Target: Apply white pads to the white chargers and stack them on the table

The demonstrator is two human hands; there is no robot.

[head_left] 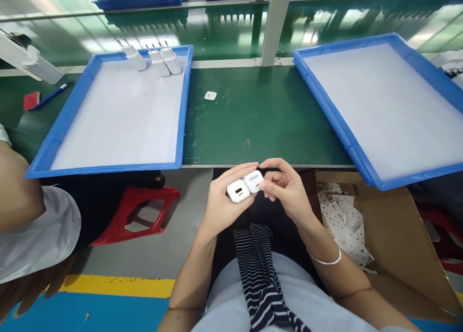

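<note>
A white charger (238,191) with a wide black USB slot and a smaller slot below it rests in my left hand (222,197), whose fingers curl round it. Pressed side by side with it is a second white charger (253,181), marked with grey lettering and one small slot. My right hand (284,187) pinches this second charger at its right edge, thumb in front. The left fingers also reach behind it. Both hands are just off the bench's front edge, above my lap. A small white square end piece (210,95) with a slot lies on the green bench (260,115).
On the left, a blue-rimmed tray (183,110) holds several white plug chargers (170,62) at its far edge. Another blue-rimmed tray (336,115) overhangs the bench at right. Below it stands a cardboard box (394,240) with patterned paper. A person's arm (18,182) is at left, near a red stool (159,216).
</note>
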